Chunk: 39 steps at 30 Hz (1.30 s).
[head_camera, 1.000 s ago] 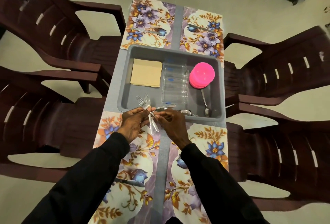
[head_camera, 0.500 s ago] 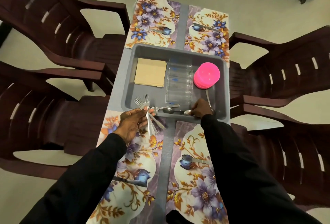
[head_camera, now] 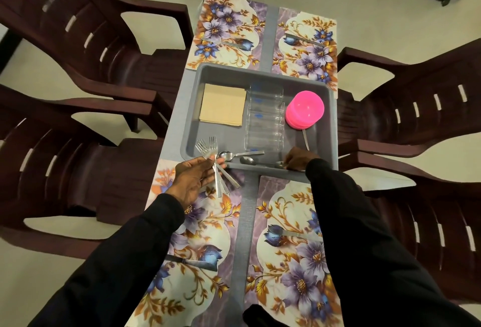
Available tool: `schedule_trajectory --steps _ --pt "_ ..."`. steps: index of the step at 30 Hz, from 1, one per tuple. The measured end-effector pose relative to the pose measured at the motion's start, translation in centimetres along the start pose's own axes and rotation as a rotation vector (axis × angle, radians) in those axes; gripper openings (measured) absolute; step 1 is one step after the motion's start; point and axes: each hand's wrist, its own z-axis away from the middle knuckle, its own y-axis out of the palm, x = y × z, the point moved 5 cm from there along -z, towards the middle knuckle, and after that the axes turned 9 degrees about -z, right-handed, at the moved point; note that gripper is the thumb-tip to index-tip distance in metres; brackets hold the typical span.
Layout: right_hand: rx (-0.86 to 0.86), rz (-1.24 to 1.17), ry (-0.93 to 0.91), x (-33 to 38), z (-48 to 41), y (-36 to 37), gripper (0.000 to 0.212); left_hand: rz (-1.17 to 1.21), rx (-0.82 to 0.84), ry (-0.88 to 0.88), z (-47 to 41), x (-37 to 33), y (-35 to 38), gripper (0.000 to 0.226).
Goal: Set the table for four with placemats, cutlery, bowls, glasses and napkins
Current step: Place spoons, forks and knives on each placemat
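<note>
Left hand (head_camera: 194,178) pinches at least three fanned forks (head_camera: 211,148). Right hand (head_camera: 298,161) sits among spoons (head_camera: 226,155) in the tray (head_camera: 189,118). Its fingers are hidden, so I can't tell its grip.

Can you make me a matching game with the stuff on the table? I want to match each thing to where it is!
Things:
1. forks
2. pink bowls
3. napkins
4. glasses

Places:
A. lying in the middle of the grey tray
B. held in the left hand
C. stacked at the right side of the tray
D. stacked at the left side of the tray

Right pairs: 1-B, 2-C, 3-D, 4-A
</note>
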Motion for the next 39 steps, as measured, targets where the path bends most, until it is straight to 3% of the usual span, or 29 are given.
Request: schedule_trajectory --steps 4,13,21,27,31,39 --pt "0.016 0.006 -0.046 -0.6 0.5 -0.7 0.031 0.004 -0.01 -0.011 -0.2 0.3 -0.5 0.023" --pt "-0.106 -0.105 -0.251 -1.0 2.1 -1.5 0.013 -0.036 0.015 0.009 0.6 0.6 -0.1 0.02" --pt "-0.104 -0.015 -0.365 -0.7 3.5 -1.9 0.022 -0.024 0.006 0.012 1.0 0.8 -0.2 0.024" --pt "-0.249 -0.02 -0.365 -0.6 4.2 -1.9 0.017 -0.02 0.005 0.021 1.5 0.8 0.0 0.023" --pt "-0.272 -0.059 -0.368 -0.3 4.8 -1.6 0.026 -0.013 0.01 0.033 1.9 1.0 -0.2 0.023" --pt "-0.279 -0.234 -0.385 0.5 6.0 -1.2 0.005 -0.028 -0.006 0.052 2.9 1.3 0.0 0.021"
